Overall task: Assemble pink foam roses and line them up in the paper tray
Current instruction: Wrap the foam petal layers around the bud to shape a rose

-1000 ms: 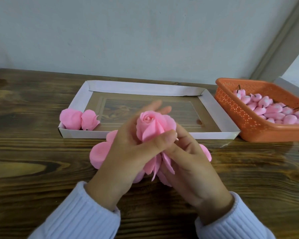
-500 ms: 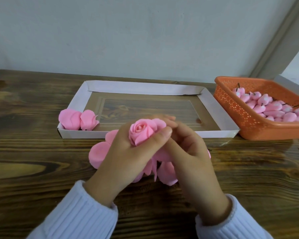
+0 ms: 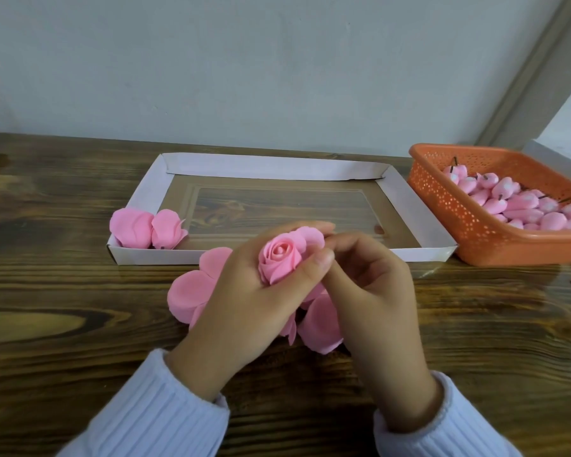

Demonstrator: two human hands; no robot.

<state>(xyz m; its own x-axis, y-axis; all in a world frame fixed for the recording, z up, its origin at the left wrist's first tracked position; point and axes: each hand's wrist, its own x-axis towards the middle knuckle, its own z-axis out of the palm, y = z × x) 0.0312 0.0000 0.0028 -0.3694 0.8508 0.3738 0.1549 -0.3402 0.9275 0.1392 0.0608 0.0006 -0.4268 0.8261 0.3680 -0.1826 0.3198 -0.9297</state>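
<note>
On the wooden table [image 3: 63, 308] lies the paper tray [image 3: 406, 206], with an orange basket [image 3: 442, 206] just right of it and two finished roses [image 3: 149, 227] in its near left corner. Just before the tray, the left hand [image 3: 244, 308] grips a new rose [image 3: 279, 258], and the right hand [image 3: 370, 291] pinches its outer petals.

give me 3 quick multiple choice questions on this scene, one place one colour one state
1. The two finished roses lie in the paper tray's: A far-right corner; B near-left corner; C centre.
2. The basket is: A blue; B green; C orange.
3. The left hand: A lies flat; B grips a rose; C hangs empty.
Answers: 1 B, they sit against the near-left walls. 2 C, its mesh is orange. 3 B, its fingers curl round it.
</note>
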